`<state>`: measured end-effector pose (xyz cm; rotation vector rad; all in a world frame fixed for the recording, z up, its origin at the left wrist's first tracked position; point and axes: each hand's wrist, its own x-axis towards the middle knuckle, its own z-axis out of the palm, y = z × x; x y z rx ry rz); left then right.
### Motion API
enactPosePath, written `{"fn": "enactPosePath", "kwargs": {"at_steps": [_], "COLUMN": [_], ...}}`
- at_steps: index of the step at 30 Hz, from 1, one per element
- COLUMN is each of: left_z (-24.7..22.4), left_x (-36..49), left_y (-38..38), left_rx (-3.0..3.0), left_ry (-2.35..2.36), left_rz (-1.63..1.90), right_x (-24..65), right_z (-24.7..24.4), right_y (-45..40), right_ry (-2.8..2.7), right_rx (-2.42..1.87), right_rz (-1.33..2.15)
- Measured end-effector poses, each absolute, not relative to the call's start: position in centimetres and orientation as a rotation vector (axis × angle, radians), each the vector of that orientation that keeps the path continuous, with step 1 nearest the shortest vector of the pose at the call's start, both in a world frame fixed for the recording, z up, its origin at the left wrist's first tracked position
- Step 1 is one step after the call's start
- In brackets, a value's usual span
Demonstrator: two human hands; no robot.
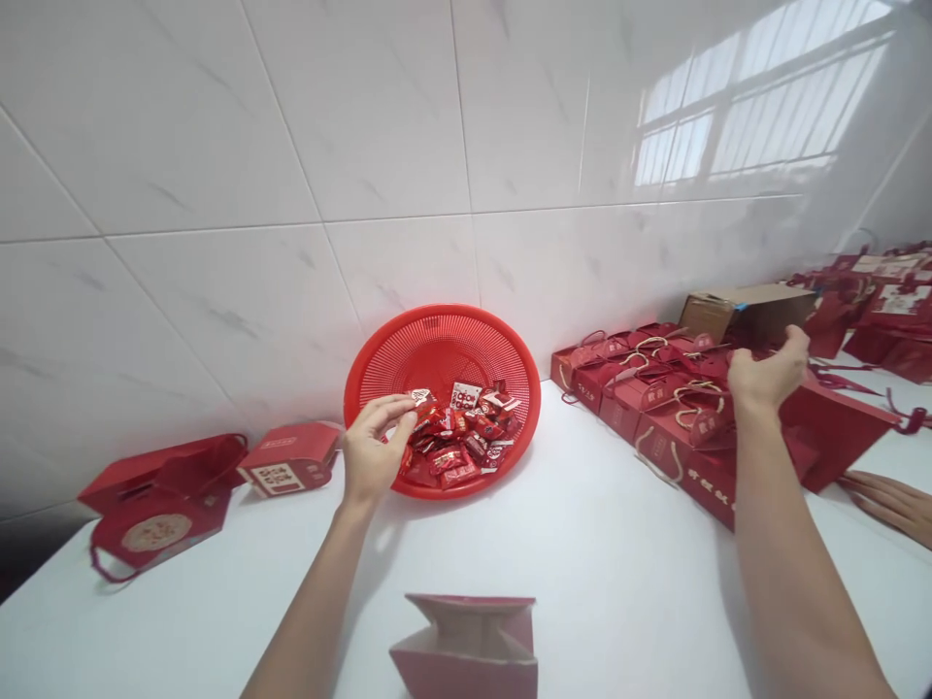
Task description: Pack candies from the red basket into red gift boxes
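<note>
My left hand (373, 447) is at the left side of a red plastic basket (442, 320), its fingers bent and their tips a little apart from the thumb. Red-wrapped candies (458, 437) lie heaped in the basket, close to the fingertips. Off to the right, my right hand (772, 374) is over rows of red gift boxes (655, 408) with cord handles, thumb and fingers spread. No object shows in it. In front of me stands a paper bag or box (470, 650) with its top open.
Two red boxes, one with a round emblem (156, 532) and one with a pale label (287, 461), lie at left. Behind the gift boxes sits a cardboard box (728, 309). Another person's hand (892, 500) rests at far right. More red bags (892, 311) stand beyond. A tiled wall (393, 126) borders the table.
</note>
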<state>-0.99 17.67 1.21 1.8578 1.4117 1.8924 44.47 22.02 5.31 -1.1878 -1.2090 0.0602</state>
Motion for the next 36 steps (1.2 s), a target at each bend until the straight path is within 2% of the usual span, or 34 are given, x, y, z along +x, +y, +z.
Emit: {"fn": "enactPosePath", "kwargs": {"at_steps": [8, 14, 17, 29, 36], "left_z": [1.6, 2.1, 2.3, 2.2, 0.7], "left_x": [0.7, 1.4, 1.3, -1.0, -3.5], "left_y": [16.4, 15.4, 15.3, 16.3, 17.7], "left_rx": [1.906, 1.924, 1.941, 1.696, 2.180], "left_ry": [1.264, 1.151, 1.151, 1.303, 1.730], "left_rz": [1.810, 1.670, 1.626, 1.567, 1.185], "right_x": [35.7, 24.1, 20.3, 18.8, 19.9], "right_z": [4.5, 3.6, 2.9, 2.7, 3.0], "right_y": [24.3, 22.3, 21.2, 20.4, 21.2], "right_ry": [-1.172, -1.537, -1.562, -1.503, -1.308], "right_rx": [-1.037, -0.710, -0.581, -0.588, -0.709], "right_rz": [0.351, 1.175, 1.401, 1.328, 1.319]}}
